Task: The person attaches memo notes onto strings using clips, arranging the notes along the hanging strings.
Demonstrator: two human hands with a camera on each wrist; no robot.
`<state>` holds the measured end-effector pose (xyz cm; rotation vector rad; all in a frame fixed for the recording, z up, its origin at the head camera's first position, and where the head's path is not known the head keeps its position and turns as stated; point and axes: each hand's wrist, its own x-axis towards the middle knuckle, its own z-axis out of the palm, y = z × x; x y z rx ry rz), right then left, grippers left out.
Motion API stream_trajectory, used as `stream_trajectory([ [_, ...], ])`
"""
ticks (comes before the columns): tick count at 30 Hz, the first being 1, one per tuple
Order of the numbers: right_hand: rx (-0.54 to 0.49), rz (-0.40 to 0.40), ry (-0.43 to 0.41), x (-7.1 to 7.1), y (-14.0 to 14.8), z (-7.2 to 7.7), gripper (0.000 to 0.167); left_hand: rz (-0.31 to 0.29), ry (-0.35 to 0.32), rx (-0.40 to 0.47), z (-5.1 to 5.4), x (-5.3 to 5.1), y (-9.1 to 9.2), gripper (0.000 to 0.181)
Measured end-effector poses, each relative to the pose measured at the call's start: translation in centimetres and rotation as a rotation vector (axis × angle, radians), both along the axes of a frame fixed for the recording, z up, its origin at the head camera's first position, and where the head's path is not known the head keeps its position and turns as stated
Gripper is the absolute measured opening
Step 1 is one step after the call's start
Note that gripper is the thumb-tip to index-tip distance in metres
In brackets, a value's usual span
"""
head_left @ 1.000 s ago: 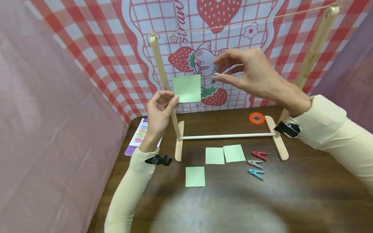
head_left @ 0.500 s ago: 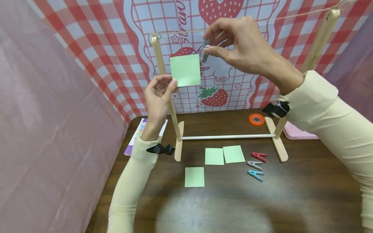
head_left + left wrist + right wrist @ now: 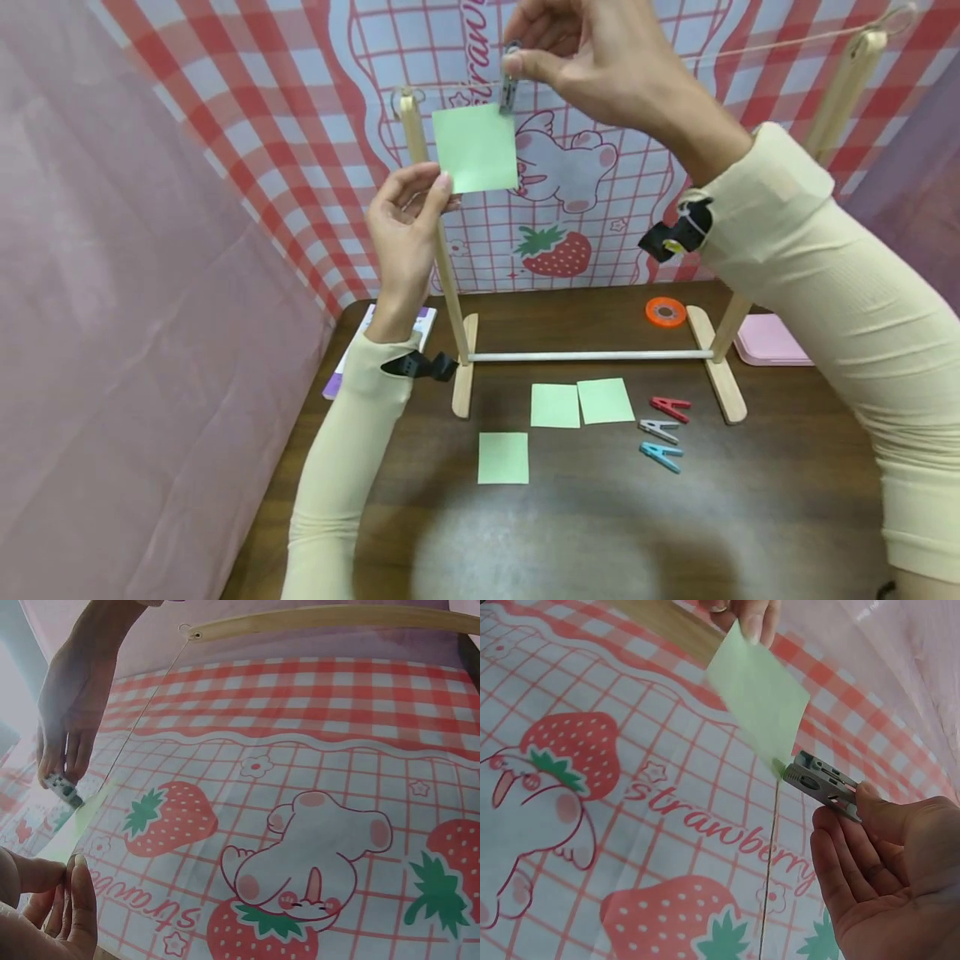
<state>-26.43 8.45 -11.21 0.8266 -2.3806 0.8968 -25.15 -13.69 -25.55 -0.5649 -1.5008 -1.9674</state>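
Observation:
My left hand (image 3: 405, 208) pinches a green paper square (image 3: 476, 150) by its lower left corner, holding it up close to the string (image 3: 771, 855). With thumb and fingertips, my right hand (image 3: 600, 58) pinches a grey clothespin (image 3: 821, 780) by its handle end. The clothespin's tip meets the paper's upper right corner in the head view. In the right wrist view the tip is at that corner, right by the string; whether it has clamped both I cannot tell. The string runs between two wooden posts (image 3: 843, 92).
On the brown table lie several green paper squares (image 3: 503, 457), with red (image 3: 670, 407), grey (image 3: 659, 430) and blue (image 3: 662, 456) clothespins to their right. A white rod (image 3: 588, 356) joins the stand's feet. Behind it are an orange disc (image 3: 665, 312) and a pink case (image 3: 772, 339).
Both hands have risen, bringing the paper up to the string. My right hand has also moved left, and the clothespin has come from beside the paper to its upper right corner.

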Motion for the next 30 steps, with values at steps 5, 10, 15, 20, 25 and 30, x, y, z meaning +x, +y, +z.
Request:
stream_trajectory([
  [5, -0.026, -0.018, -0.035, -0.5, -1.4, 0.8, 0.032, 0.029, -0.020, -0.003, 0.5, -0.3, 0.1, 0.019],
  [10, -0.012, -0.032, -0.068, -1.2, -2.3, 1.5, 0.035, 0.031, -0.032, 0.011, 0.8, -0.6, 0.1, 0.020],
  [15, 0.051, -0.068, -0.125, -2.2, -2.9, 2.3, 0.040, 0.032, -0.032, 0.029, 0.9, -1.0, 0.3, 0.018],
  [20, 0.025, -0.042, -0.169, -3.1, -3.2, 2.6, 0.034, 0.034, -0.039, 0.055, 1.0, -1.1, 0.6, 0.018],
  [25, -0.021, 0.008, -0.164, -3.3, -3.0, 2.1, 0.027, 0.075, -0.027, 0.043, 1.1, -1.0, 0.9, 0.021],
  [30, 0.003, -0.001, -0.128, -3.1, -3.0, 1.8, 0.029, 0.115, -0.050, 0.051, 1.4, -0.8, 1.3, 0.020],
])
